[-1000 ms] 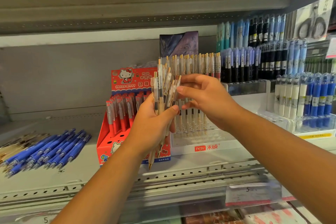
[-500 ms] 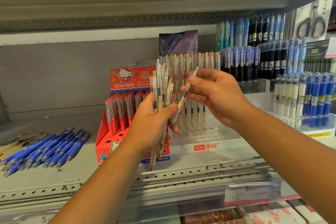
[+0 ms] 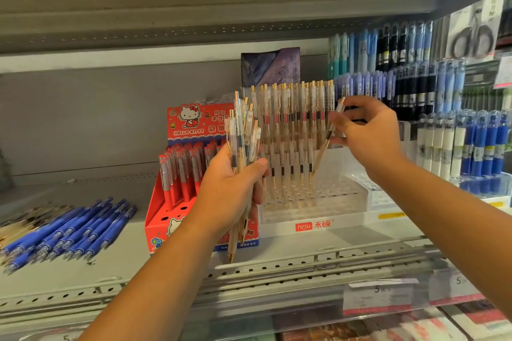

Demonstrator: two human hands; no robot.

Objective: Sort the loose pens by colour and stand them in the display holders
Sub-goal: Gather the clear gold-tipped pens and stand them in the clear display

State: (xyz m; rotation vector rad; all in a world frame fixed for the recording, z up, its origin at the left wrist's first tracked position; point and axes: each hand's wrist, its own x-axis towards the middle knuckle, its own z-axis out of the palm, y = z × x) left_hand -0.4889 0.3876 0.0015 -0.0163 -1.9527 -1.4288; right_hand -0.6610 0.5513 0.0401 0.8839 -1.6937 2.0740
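I'm pinching one pen (image 3: 330, 132) in my right hand (image 3: 371, 135) over the part-filled holder (image 3: 318, 203), my left hand (image 3: 230, 188) gripping a bundle (image 3: 243, 130), with blue pens (image 3: 69, 230) lying unsorted at 9 o'clock.

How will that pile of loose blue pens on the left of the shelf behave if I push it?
The blue pens look round-barrelled and lie loose on the flat shelf, so they would probably roll and scatter. Each looks slim, stiff plastic, likely light.
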